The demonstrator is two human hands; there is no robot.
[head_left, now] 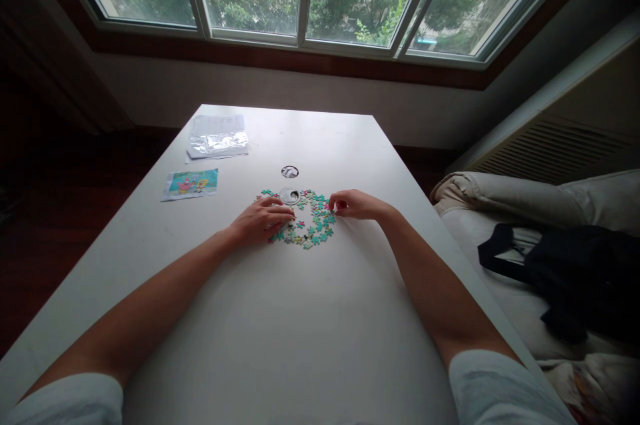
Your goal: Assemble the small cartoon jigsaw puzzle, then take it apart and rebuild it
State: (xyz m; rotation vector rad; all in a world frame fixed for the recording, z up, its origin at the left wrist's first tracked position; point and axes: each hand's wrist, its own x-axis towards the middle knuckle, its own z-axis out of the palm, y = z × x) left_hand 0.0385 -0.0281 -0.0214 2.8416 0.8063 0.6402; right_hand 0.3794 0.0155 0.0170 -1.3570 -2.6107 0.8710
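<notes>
Covering part of the 9 o'clock side of the puzzle pieces point(319, 238), my left hand point(260, 218) lies palm down with its fingers extended, not clenched; I can't see what sits under it, and that worries me most, since a sideways drag could sweep hidden pieces along or flip a few. My right hand point(357, 203) is at 3 o'clock, thumb and fingertips drawn toward a pinch at the rim of the spread; I can't tell whether a piece is between them. The pieces look small and thin, so a loose pinch could let 1 slip away, and a clumsy fingertip could push its neighbours outward. They lie in a rough ring on the white bench point(300, 318), well in from its edges, with a few inside, and any broad move could smear that shape. At 11 o'clock a round, shiny disc point(290, 196) sits right against the pieces, where my left knuckles could knock it into them; disc 2 point(289, 172) lies further out, between 11 and 12, clear of them. The picture card point(193, 183), between 9 and 10 o'clock, and the papers point(219, 123) with their shiny wrapper point(220, 145), between 10 and 11, look light enough to slide if my left arm brushed them.
</notes>
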